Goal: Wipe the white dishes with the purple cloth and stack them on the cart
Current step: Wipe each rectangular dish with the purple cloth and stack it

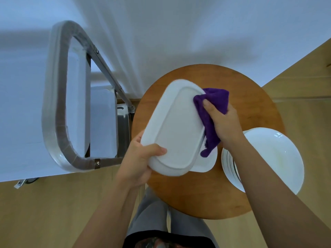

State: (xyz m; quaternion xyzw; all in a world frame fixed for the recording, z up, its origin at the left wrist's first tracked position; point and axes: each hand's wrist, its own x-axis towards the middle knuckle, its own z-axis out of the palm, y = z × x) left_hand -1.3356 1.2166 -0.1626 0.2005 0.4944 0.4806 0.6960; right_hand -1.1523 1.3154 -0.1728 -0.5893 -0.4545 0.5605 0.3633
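Note:
My left hand (pixel 143 158) grips the near edge of a white oblong dish (pixel 177 127), held tilted above the round wooden table (pixel 250 97) with its underside facing me. My right hand (pixel 223 122) holds the purple cloth (pixel 215 101) bunched against the dish's right rim. Below the held dish, another white oblong dish (pixel 206 163) lies on the table. A stack of round white plates (pixel 268 156) stands at the table's right side, partly behind my right forearm. The cart (pixel 102 122) stands to the left, with white dishes on its shelf.
The cart's grey handle loop (pixel 57 97) rises at the left in front of a white wall. Wooden floor surrounds the table. My legs in grey trousers (pixel 161 221) are at the table's near edge.

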